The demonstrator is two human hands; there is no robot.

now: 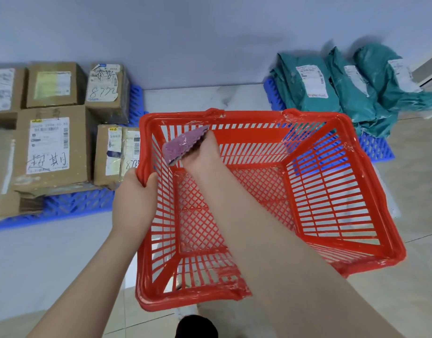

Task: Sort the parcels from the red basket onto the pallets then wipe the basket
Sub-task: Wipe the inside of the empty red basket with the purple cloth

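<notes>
Cardboard boxes (51, 132) sit on a blue pallet (75, 206) at the left. The left hand (134, 193) grips the red basket's (344, 240) left rim, holding it off the floor. The right hand (200, 154) reaches inside, pinching a purple cloth (183, 145) against the basket's left wall. Teal mailer bags (351, 86) lie on another blue pallet (378, 147) at the right.

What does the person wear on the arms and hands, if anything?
Nothing visible. The left hand and the right hand show no gloves, rings or watch, and both forearms are bare, with no sleeve in the frame.
</notes>
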